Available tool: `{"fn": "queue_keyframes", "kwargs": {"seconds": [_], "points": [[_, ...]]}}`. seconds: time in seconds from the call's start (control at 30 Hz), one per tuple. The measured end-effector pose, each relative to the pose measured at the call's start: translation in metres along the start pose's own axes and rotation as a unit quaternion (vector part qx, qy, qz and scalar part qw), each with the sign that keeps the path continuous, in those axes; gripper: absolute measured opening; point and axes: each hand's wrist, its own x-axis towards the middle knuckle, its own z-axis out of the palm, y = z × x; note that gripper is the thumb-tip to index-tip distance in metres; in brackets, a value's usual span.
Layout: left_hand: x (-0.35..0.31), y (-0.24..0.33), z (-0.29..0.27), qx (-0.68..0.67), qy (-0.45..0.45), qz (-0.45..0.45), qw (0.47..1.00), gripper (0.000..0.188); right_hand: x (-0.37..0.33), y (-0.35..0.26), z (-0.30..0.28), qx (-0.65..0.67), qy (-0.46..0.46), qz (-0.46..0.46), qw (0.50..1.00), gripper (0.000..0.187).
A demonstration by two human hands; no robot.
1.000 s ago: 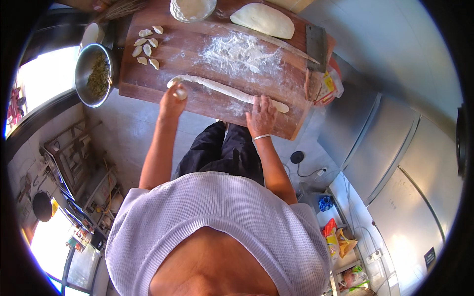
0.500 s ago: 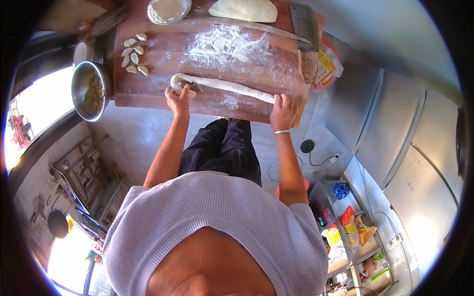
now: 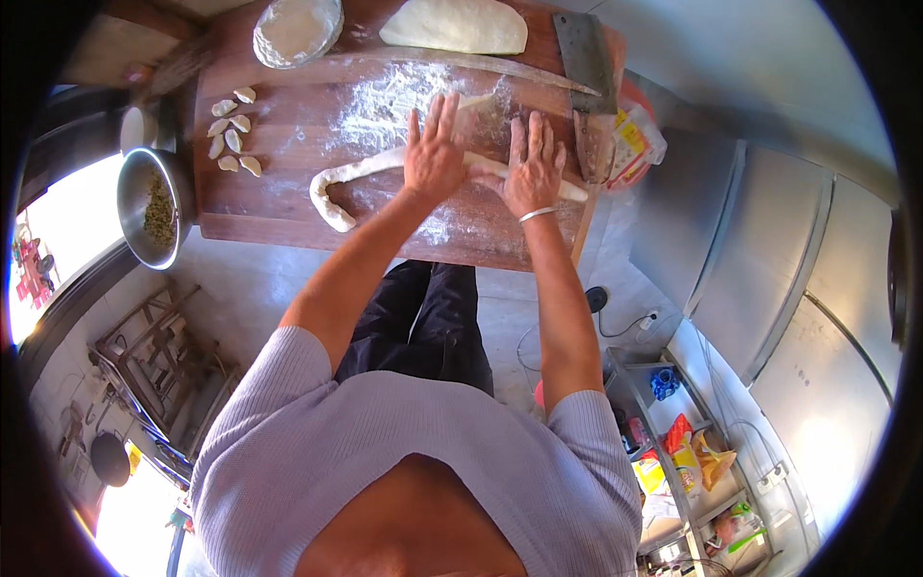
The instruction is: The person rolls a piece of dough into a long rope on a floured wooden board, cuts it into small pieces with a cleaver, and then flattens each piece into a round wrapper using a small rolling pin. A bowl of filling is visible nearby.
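A long rope of dough lies across the wooden board, its left end bent back toward me in a hook. My left hand rests flat over the middle of the rope, fingers stretched away from me. To its right, my right hand presses on the rope with its fingers out and slightly spread. The rope's tip sticks out past the right hand. Loose flour is spread on the board beyond the hands.
Several dumplings lie at the board's left. Beside them is a metal bowl of filling. Along the far side are a plate of flour, a large dough slab, a wooden rolling pin and a cleaver.
Both hands have let go of the rope's ends and come down flat on it, the left moving right and away from me. The rope's right part has shifted with them.
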Motion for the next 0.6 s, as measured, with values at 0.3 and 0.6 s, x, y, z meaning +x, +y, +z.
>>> {"fn": "queue_keyframes", "kwargs": {"seconds": [0.3, 0.6], "points": [[-0.123, -0.022, -0.015, -0.020, -0.119, 0.005, 0.993, 0.105, -0.139, -0.005, 0.004, -0.018, -0.075, 0.015, 0.997, 0.095], [-0.066, -0.045, -0.024, 0.049, -0.094, -0.035, 0.994, 0.090, -0.104, 0.021, -0.006, 0.012, -0.054, -0.001, 0.998, 0.095]]}}
